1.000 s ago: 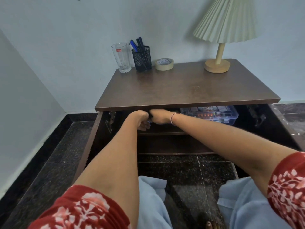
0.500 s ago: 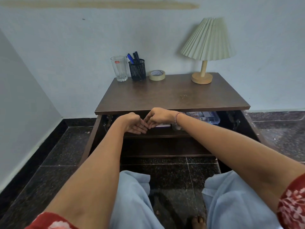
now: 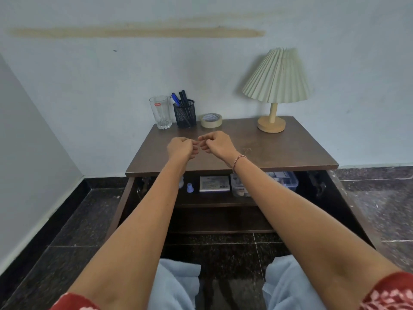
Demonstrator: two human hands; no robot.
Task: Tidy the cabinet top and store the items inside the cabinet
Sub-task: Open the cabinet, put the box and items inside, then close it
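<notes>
A home room: pleated lamp point(image 3: 277, 77) on wooden cabinet point(image 3: 279, 151)

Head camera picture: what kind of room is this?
Probably a room in a home, maybe a bedroom corner. A low wooden cabinet stands against the wall, with a pleated table lamp and a pen holder on top.

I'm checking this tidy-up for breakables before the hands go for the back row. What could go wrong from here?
1. The drinking glass stands at the back left corner, right beside the mesh pen holder; reaching for either one might tip the glass.
2. The left hand and right hand hover half-curled and empty, with the tape roll just behind; a hasty reach may knock it off.
</notes>
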